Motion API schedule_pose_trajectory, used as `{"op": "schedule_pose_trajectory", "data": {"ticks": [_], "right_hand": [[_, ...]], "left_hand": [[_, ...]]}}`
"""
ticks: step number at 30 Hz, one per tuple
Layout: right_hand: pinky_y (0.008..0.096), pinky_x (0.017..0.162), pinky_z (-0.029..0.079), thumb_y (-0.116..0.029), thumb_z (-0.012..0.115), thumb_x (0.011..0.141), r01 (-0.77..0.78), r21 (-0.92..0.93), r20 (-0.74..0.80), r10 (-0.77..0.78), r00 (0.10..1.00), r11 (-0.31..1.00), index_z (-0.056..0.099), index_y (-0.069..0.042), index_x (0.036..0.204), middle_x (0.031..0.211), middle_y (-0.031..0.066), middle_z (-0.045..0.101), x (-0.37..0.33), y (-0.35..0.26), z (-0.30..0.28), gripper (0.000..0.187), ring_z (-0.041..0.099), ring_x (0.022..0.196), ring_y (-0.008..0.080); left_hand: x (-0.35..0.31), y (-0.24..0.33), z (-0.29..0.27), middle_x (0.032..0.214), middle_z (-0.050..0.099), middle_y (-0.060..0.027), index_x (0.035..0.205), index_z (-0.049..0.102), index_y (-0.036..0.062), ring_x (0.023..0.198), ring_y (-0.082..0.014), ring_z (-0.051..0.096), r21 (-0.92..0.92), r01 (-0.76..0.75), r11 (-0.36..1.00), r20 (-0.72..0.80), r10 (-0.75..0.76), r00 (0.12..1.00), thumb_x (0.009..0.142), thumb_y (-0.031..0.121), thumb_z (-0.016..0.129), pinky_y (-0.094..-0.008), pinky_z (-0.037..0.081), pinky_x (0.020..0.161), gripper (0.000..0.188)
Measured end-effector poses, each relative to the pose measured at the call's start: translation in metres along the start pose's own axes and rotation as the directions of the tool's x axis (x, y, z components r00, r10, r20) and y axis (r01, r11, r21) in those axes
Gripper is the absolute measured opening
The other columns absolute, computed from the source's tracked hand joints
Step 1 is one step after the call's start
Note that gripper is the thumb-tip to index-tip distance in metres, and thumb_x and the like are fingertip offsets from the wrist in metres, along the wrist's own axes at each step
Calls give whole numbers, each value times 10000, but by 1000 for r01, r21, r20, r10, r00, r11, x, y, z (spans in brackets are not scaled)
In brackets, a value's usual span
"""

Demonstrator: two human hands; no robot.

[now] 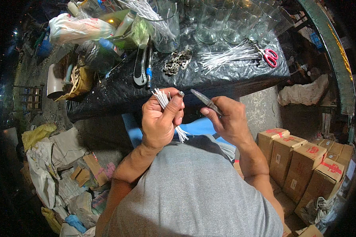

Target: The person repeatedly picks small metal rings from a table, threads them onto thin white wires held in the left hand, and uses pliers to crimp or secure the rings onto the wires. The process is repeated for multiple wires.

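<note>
My left hand (pixel 156 120) is closed around a bundle of thin white cords that look like candle wicks (pixel 182 134); their ends stick out above and below the fist. A small metal piece (pixel 181 93) is pinched at its thumb and fingertip. My right hand (pixel 233 118) grips a pointed grey metal tool, which looks like pliers (pixel 205 100), with the tip directed at the small piece but apart from it. On the black-covered table (pixel 209 83) lie a heap of small metal pieces (pixel 177 62) and a loose pile of white cords (pixel 229 56).
Red-handled scissors (pixel 270 58) lie at the table's right end. Glass cylinders (pixel 213 23) stand along the back, one holding white strands (pixel 162 25). A grey metal tool (pixel 139 71) lies left of the metal heap. Cardboard boxes (pixel 288 154) stand at right; sacks and scraps (pixel 67 173) lie at left.
</note>
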State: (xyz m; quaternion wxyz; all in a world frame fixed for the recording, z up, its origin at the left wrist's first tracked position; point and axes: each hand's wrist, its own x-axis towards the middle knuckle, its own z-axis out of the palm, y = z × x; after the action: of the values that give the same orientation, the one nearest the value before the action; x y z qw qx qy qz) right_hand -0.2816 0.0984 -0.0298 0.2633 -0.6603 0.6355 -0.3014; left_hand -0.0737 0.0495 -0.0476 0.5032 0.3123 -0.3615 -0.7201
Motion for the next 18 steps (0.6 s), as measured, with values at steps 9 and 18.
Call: {"op": "schedule_pose_trajectory", "data": {"ticks": [9,18], "right_hand": [[471,764,571,-193,837,860,304,-97,-139,-315,939,948,626,33,875,1045,209,706,3,3,4,310,699,897,400],[462,666,525,-193,864,812,389,-112,-177,-403,898,915,590,1,814,886,164,644,11,3,5,336,651,781,361]], "left_hand": [[-1,-1,5,857,679,-88,1169,669,-2,581,-98,570,2,13,1000,-18,-13,1000,1036,87,687,-233,431,504,162],[-2,-2,1,863,690,-109,1185,677,-4,600,-118,598,106,-20,994,-4,21,1000,1028,35,671,-247,464,516,161]]}}
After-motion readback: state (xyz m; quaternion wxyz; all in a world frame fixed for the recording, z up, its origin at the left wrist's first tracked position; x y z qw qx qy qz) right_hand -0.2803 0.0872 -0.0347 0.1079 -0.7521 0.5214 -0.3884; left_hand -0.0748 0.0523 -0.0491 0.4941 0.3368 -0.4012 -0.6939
